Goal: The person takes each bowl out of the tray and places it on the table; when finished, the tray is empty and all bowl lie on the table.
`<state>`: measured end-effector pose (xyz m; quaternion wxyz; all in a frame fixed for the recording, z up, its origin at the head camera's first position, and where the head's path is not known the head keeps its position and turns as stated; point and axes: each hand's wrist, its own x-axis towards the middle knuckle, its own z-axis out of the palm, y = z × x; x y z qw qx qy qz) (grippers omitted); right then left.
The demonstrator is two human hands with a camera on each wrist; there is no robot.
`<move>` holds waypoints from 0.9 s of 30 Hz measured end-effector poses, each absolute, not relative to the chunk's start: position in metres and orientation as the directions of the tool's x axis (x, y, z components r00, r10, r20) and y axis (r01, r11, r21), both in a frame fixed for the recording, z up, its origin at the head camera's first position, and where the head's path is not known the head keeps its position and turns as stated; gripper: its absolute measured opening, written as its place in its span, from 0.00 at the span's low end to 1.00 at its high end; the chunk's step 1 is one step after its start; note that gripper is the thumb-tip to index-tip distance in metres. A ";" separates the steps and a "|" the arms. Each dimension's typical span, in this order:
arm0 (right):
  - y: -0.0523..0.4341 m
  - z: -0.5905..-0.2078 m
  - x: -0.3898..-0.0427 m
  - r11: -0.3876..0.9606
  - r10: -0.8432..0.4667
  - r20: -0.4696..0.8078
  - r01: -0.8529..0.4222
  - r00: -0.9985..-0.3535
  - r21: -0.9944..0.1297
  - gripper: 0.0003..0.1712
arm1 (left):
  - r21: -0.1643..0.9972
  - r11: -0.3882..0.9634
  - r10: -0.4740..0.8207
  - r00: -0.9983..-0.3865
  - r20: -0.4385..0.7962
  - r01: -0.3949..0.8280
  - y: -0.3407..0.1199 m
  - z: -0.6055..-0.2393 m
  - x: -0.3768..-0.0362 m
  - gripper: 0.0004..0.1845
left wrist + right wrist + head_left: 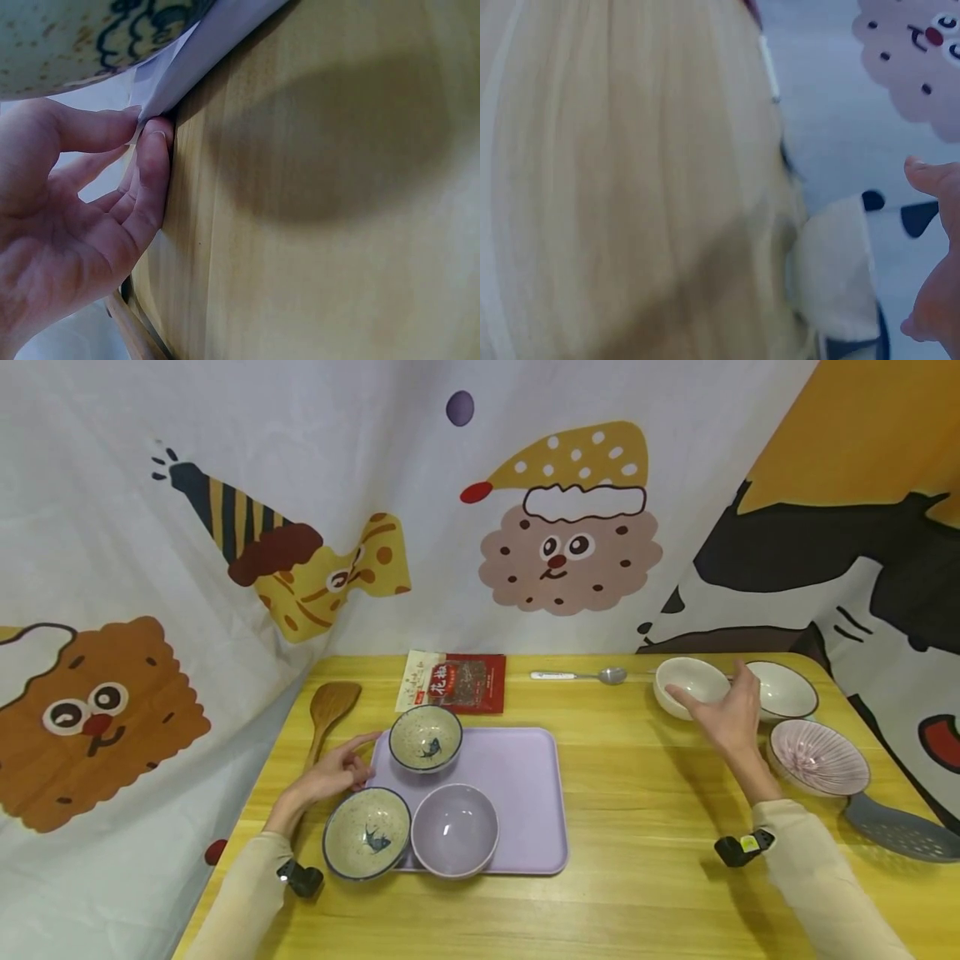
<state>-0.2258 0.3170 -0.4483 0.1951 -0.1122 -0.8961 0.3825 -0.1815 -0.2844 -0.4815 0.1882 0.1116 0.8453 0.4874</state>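
Note:
At the left rim of a lilac tray [522,810], my left hand [330,778] pinches the edge between thumb and fingers; the left wrist view shows this grip close up. Two speckled bowls with blue fish, one smaller [423,739] and one larger [366,835], and a lilac bowl [455,831] are on the tray, the front ones overhanging its edge. My right hand [733,714], thumb and fingers spread, is over the near side of a white bowl [688,672]. In the right wrist view a gap shows between the hand [937,262] and the bowl [836,270].
Right of the hand stand a dark-rimmed white bowl [787,689] and a striped pinkish bowl [817,758], with a grey slotted turner [903,831] beside them. A spoon [611,675], a red spice packet [480,683] and a wooden spatula [333,702] lie along the back and left.

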 end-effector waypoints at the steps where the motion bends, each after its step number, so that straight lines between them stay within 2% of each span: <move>1: 0.315 -0.445 -0.225 0.680 0.344 0.264 0.046 -0.901 -0.732 0.63 | 0.866 0.500 0.371 -0.905 -0.211 0.004 -0.284 -0.481 -0.181 0.39; 9: 0.288 -0.421 -0.213 0.657 0.269 0.270 -0.029 -0.924 -0.753 0.60 | 0.864 0.504 0.362 -0.907 -0.215 -0.003 -0.284 -0.481 -0.181 0.39; 27: 0.219 -0.403 -0.185 0.588 -0.044 0.252 -0.229 -0.967 -0.776 0.61 | 0.864 0.503 0.359 -0.908 -0.214 -0.004 -0.283 -0.481 -0.181 0.38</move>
